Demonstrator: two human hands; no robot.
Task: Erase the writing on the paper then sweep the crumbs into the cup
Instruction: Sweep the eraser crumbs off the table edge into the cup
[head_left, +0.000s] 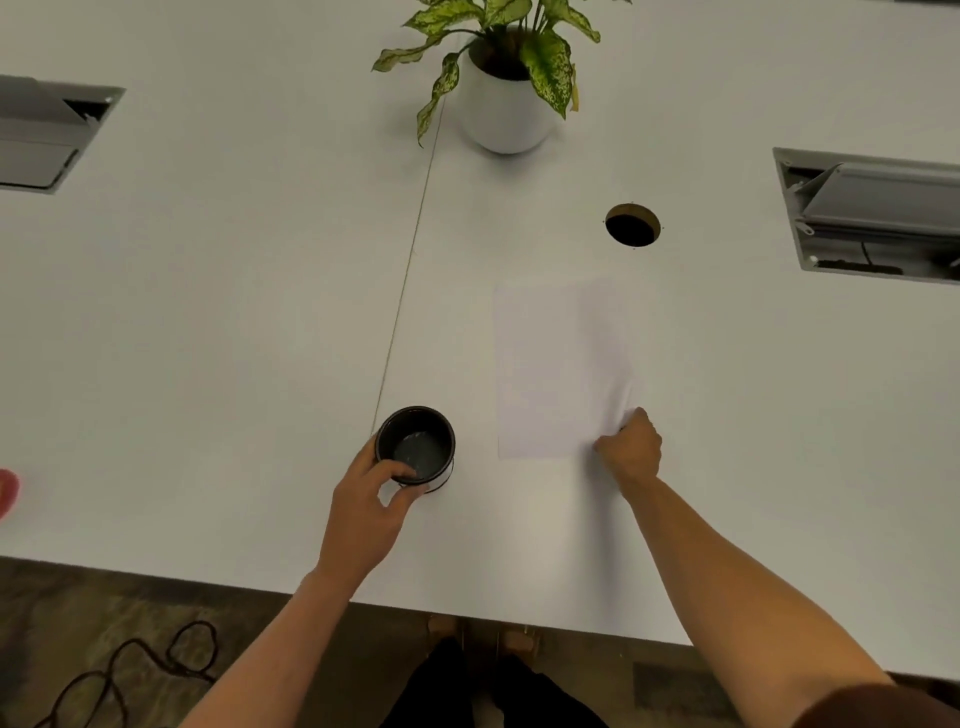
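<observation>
The left hand (366, 512) wrapped around the near side of the black cup (415, 448), thumb and fingers curled against its wall — the cup stood upright on the white table (208, 338), near the front edge. Just to its right lay the paper (550, 369), flat except at its near right corner, which the right hand (631, 449) pinched and lifted slightly. No writing showed on the sheet. A potted plant (506, 78) stood well beyond — near a round cable hole (632, 225).

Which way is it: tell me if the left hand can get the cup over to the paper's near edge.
Probably yes. The left hand already grips the cup, and only bare table lies between it and the paper. The right hand pinches the far corner, clear of that path.
</observation>
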